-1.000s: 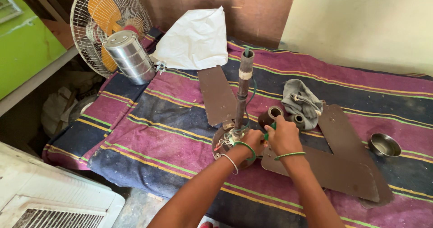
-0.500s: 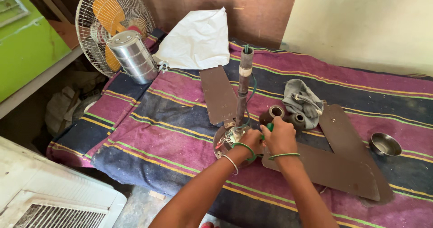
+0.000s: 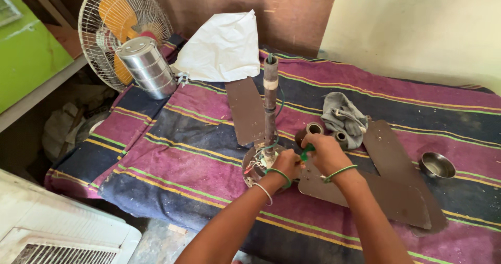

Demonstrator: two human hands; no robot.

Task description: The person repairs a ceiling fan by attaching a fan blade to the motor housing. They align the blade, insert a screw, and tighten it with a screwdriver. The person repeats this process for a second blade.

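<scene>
A: What lies at the centre of the view?

B: A round brown ceiling-fan motor housing [image 3: 259, 165] with loose wires on top, resting on the striped purple and navy cloth [image 3: 172, 154]. A rusty brown down-rod [image 3: 270, 107] stands upright from it.

A: And the hands?

B: The left hand [image 3: 286, 162] is closed on the housing's edge, steadying it. The right hand [image 3: 326, 154] is wrapped around a green-handled tool [image 3: 307, 151], a screwdriver by the look of it; its tip is hidden between the hands.

A: How far along is the work?

B: As a judgement: partly dismantled. Flat brown metal fan blades lie about the motor, one [image 3: 246, 110] behind it, others [image 3: 381, 185] to the right under the right forearm. Whether these are still fastened cannot be told. The rod remains on the housing, and the wires are exposed.

A: Surroundings?

B: Two short brown cylindrical cups [image 3: 313, 130] and a crumpled grey rag [image 3: 344, 115] just beyond the hands; a small steel bowl [image 3: 437, 165] well to the right; a stacked steel lunch container [image 3: 146, 68], a white sack [image 3: 224, 47] and a wire-caged pedestal fan with orange blades [image 3: 122, 29] at the far left.
</scene>
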